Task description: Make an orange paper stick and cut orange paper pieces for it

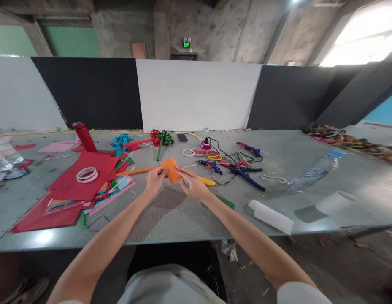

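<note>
An orange piece of paper (171, 169) is held up above the table's front middle, between my two hands. My left hand (156, 180) pinches its left edge, fingers closed. On its right side, my right hand (192, 182) grips the paper with thumb and fingers. A thin orange strip (135, 171) lies to the left, its right end meeting my left hand; whether it is joined to the paper I cannot tell. Just right of my right hand is a yellow piece (206, 181), partly hidden. A green paper piece (225, 202) lies under my right forearm.
Red sheets (66, 213) with white tape rolls (87, 174) lie left, near a red flask (85, 137). Ribbon bows (164, 137) and a phone (182, 138) are behind. Glue guns (210, 166), cables and dark-handled pliers (248, 175) sit right, with a bottle (316, 172) and paper roll (336, 203).
</note>
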`<state>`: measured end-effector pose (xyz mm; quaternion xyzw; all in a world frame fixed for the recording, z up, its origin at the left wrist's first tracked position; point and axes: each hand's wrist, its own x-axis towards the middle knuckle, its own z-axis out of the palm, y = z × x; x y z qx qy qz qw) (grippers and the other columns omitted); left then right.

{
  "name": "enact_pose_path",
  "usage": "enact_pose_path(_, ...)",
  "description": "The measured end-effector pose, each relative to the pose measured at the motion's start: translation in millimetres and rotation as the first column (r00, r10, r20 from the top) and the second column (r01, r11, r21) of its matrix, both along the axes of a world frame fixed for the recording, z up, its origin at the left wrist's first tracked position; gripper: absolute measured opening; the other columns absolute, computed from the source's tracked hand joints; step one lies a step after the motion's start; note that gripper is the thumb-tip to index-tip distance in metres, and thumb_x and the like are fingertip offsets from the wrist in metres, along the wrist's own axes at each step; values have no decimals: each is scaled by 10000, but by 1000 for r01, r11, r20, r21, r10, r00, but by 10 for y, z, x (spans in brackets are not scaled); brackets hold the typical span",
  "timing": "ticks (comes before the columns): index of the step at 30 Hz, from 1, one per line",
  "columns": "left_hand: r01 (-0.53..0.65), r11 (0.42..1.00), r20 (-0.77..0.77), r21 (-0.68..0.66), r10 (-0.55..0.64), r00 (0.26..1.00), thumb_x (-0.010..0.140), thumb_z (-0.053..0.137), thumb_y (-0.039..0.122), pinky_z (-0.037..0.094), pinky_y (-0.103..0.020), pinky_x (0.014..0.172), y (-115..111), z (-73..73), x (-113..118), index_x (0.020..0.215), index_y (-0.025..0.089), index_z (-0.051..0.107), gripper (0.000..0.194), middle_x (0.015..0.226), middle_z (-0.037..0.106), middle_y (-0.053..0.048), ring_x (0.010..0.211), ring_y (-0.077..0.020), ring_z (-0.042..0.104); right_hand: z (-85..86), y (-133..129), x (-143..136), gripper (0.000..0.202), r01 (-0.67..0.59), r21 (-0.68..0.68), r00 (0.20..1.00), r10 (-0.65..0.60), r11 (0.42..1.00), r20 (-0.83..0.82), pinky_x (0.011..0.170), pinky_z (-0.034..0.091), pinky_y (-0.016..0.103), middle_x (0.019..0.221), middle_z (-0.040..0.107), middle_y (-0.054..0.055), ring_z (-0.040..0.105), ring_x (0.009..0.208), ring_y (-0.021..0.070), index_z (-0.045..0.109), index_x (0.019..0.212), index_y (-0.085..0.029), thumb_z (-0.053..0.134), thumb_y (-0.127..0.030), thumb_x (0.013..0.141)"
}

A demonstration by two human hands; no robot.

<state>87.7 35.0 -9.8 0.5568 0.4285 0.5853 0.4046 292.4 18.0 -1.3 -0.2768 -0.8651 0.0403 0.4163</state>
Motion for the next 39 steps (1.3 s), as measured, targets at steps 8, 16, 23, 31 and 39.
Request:
enact_pose_path(8, 11, 978, -375, 207, 69, 925, 875, 635, 390, 366, -235, 583, -144, 138, 17, 625, 194, 552, 328, 583, 529, 8, 584, -138, 471, -36, 158, 18, 356, 6, -368, 926, -144, 930, -350, 876, 549, 370, 1114, 731, 124, 692, 972, 231, 701, 1164, -173, 576, -425, 946)
enact_pose_path(16, 108, 946, -578, 306, 94, 811, 930, 554, 328, 369, -245, 636, -133, 166, -84, 691, 198, 596, 276, 630, 545, -4, 602, -143, 458, -4, 160, 43, 310, -6, -338, 937, -113, 941, -331, 848, 526, 348, 1005, 746, 76, 670, 888, 205, 737, 1076, -205, 638, -428, 885)
enact_pose_path(23, 185, 944, -659, 272, 43, 751, 939, 535, 306, 367, -250, 647, -131, 172, -88, 762, 165, 675, 267, 649, 587, -12, 612, -144, 465, 4, 171, 52, 338, -21, -415, 918, -148, 909, -369, 686, 486, 300, 812, 724, 33, 594, 701, 175, 772, 948, -192, 673, -497, 840)
enact_pose_path(31, 188, 949, -616, 254, 9, 787, 914, 551, 346, 337, -232, 605, -146, 199, -61, 662, 186, 629, 309, 571, 485, 15, 566, -133, 401, 30, 166, 54, 323, -37, -485, 878, -203, 874, -434, 590, 449, 275, 651, 665, 4, 566, 605, 164, 765, 752, -174, 703, -487, 804)
enact_pose_path(39, 227, 953, -527, 199, -92, 845, 908, 579, 381, 397, -235, 624, -108, 148, -27, 766, 166, 709, 289, 652, 609, -14, 619, -151, 521, 81, 102, 67, 447, -29, -469, 848, -227, 883, -480, 540, 417, 269, 564, 567, 6, 534, 558, 163, 739, 708, -172, 616, -570, 869)
